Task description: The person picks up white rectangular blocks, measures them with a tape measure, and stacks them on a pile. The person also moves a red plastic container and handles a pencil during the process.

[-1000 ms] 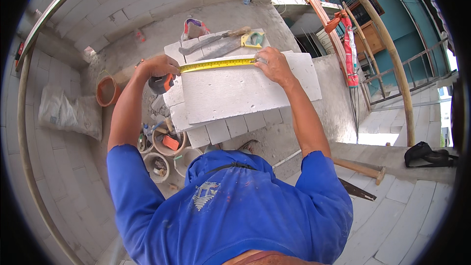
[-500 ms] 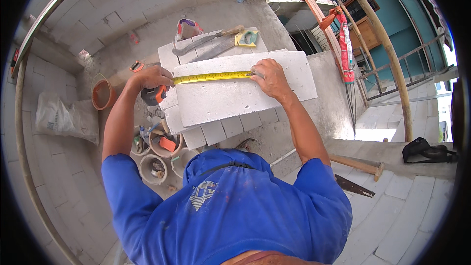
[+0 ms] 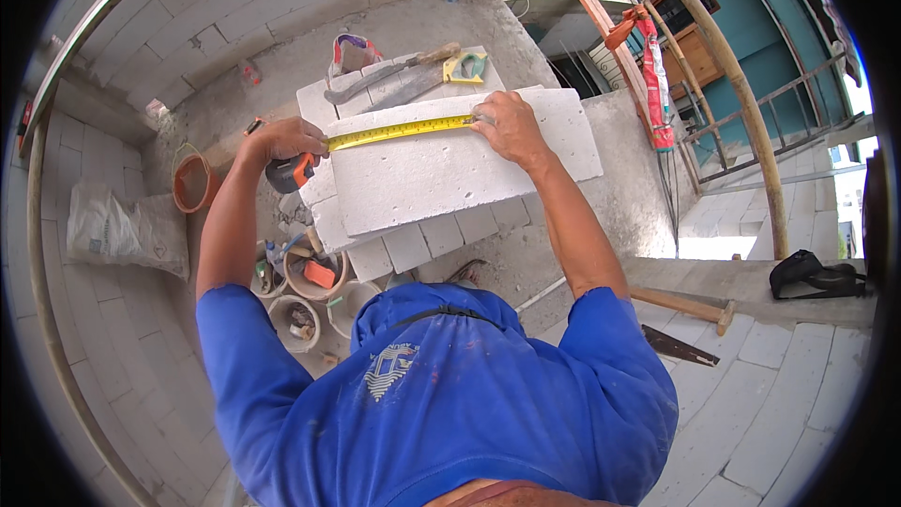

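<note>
The left hand (image 3: 282, 139) is closed around the tape case (image 3: 287, 172) at the left end of the block (image 3: 450, 169). The right hand (image 3: 507, 127) lies flat, fingers pinning the yellow tape (image 3: 399, 131) to the block's top edge. A saw (image 3: 427, 80) lies just behind.

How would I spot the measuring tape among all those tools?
Start at the big white block lying flat on the stacked blocks in the middle. Along its far edge runs a thin yellow measuring tape, its case in the left hand, its end pinned by the right hand. Nothing else there is bright yellow; the saw behind is grey.
</note>
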The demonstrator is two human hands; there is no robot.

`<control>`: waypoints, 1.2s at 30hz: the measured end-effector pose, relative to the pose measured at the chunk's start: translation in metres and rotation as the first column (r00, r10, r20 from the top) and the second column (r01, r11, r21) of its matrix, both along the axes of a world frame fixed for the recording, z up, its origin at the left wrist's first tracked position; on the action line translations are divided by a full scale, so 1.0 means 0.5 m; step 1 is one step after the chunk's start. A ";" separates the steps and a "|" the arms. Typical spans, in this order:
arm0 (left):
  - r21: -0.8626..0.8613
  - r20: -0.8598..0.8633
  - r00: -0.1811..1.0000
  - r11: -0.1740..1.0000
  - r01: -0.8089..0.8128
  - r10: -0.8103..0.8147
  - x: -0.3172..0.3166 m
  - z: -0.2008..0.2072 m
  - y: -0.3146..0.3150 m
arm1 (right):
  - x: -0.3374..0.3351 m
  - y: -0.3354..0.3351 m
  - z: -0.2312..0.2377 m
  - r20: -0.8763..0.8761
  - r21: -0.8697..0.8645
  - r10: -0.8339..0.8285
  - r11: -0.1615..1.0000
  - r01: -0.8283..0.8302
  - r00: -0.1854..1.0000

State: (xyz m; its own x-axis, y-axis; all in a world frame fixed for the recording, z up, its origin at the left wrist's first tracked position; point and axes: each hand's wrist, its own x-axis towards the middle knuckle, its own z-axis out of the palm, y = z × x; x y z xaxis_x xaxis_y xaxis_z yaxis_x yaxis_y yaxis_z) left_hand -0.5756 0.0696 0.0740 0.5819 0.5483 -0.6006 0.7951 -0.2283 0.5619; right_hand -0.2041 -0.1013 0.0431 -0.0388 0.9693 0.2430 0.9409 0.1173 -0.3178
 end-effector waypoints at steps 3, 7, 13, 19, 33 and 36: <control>-0.080 0.079 0.997 0.997 0.019 -0.013 -0.031 -0.027 -0.042 | -0.019 -0.065 0.003 -0.023 0.042 0.018 0.999 -0.017 1.000; -0.133 0.099 0.995 0.990 0.041 -0.028 -0.044 -0.022 -0.108 | -0.040 -0.142 0.021 -0.032 0.023 0.029 0.999 -0.029 0.999; -0.176 0.095 0.993 0.980 0.088 -0.072 -0.057 -0.030 -0.175 | -0.064 -0.245 0.035 0.008 0.035 0.051 0.998 -0.051 0.999; -0.271 0.099 0.983 0.946 0.176 -0.154 -0.096 -0.053 -0.289 | -0.108 -0.373 0.037 -0.051 -0.021 0.107 0.994 -0.108 0.993; -0.304 0.353 0.935 0.941 0.148 -0.033 0.073 -0.041 -0.578 | -0.202 -0.401 0.075 -0.255 0.173 0.624 0.781 -0.600 0.739; -0.377 0.397 0.909 0.926 0.033 0.129 0.077 -0.027 -0.579 | -0.138 -0.416 0.087 -0.348 0.175 0.545 0.837 -0.519 0.763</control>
State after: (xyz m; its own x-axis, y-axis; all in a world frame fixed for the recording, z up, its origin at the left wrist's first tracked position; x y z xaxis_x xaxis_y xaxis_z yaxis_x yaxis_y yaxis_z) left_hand -0.5371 -0.2197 0.0604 0.7968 0.3691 -0.4784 0.4811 0.0916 0.8719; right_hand -0.2733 -0.3093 0.0865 -0.4382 0.8016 0.4068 0.5339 0.5962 -0.5996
